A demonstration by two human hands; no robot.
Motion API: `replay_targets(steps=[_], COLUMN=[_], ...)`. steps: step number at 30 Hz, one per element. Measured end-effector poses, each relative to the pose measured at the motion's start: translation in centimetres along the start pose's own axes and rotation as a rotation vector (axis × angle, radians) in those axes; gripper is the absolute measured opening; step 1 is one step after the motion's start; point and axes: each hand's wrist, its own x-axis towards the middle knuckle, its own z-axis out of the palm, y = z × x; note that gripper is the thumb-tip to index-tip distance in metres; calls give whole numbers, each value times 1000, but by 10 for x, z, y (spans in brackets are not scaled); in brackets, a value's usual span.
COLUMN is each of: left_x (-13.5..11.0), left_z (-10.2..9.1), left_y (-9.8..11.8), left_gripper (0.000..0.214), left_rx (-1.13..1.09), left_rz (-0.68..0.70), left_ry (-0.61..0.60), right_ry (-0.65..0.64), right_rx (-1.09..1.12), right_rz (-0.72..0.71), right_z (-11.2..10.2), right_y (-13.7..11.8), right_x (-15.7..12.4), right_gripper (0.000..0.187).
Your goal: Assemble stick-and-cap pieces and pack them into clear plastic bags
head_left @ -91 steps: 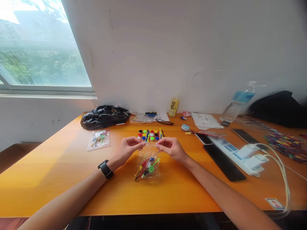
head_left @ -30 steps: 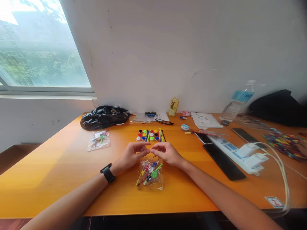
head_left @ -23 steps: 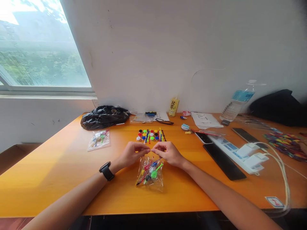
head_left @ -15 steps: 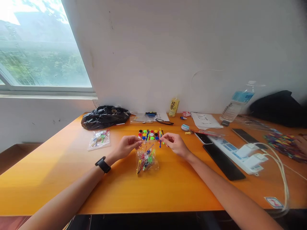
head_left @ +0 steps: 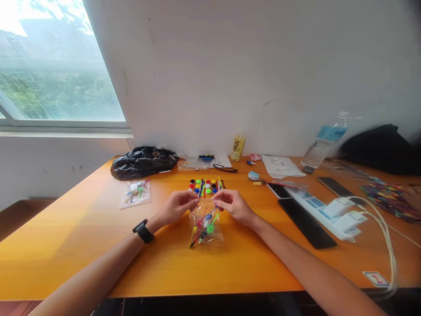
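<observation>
A clear plastic bag [head_left: 205, 228] with coloured sticks and round pieces inside hangs between my hands. My left hand [head_left: 180, 205] is closed on the bag's upper left edge, thumb against fingers. At the upper right edge, my right hand [head_left: 234, 206] pinches the plastic the same way. A green round piece [head_left: 210, 229] shows through the front of the bag. Just beyond my fingertips lie rows of coloured round pieces [head_left: 198, 181] with thin sticks [head_left: 203, 186] among them, partly hidden by my hands. A black watch [head_left: 143, 231] is on my left wrist.
Another filled clear bag [head_left: 135, 194] lies to the left, before a black plastic bag [head_left: 143, 163]. Rightward are a phone [head_left: 279, 190], a black slab [head_left: 305, 224], and a power strip [head_left: 324, 215] with cables. A bottle [head_left: 324, 140] leans behind. Another person's hand [head_left: 413, 197] is at far right.
My right hand has moved left from beside the sticks and taken the bag's edge. My left hand has shifted slightly right, and the bag's mouth is now between both hands.
</observation>
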Motion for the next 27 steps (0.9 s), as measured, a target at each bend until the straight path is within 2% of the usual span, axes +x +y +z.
replay_targets(steps=[4,7,11,15,18,21,24,27], left_x=[-1,-2,-3,-5,-7,-7,-4,1], left_z=[-1,-2,0,9,17,21,18,7], left_y=[1,-2,-2,-1,-3,-6,-8,-9], left_gripper=[36,31,30,39,44,41,39,35], left_rx=[-54,-81,-76,-95,-101,-38,22,80], left_rz=[-19,-40,-81,-95,-64,-32,-51,-81], left_ry=[89,152,184,162,105,42,-5,-73], right_ry=[74,54,42,-7,-70,-150,-143,-131], right_rx=[72,101,35,-5,-70,-145,-179,-191], right_rz=[-11,-38,-92,-78,-21,34,42,72], right_z=[-1,-1,0,2,7,15,17,10], right_y=[-7,-9,-14,-18,-14,-7,-3,-5], right_x=[-1,-2,-5,-7,-7,-8,-7,-6], right_gripper=[27,21,20,17,29,33,40,42])
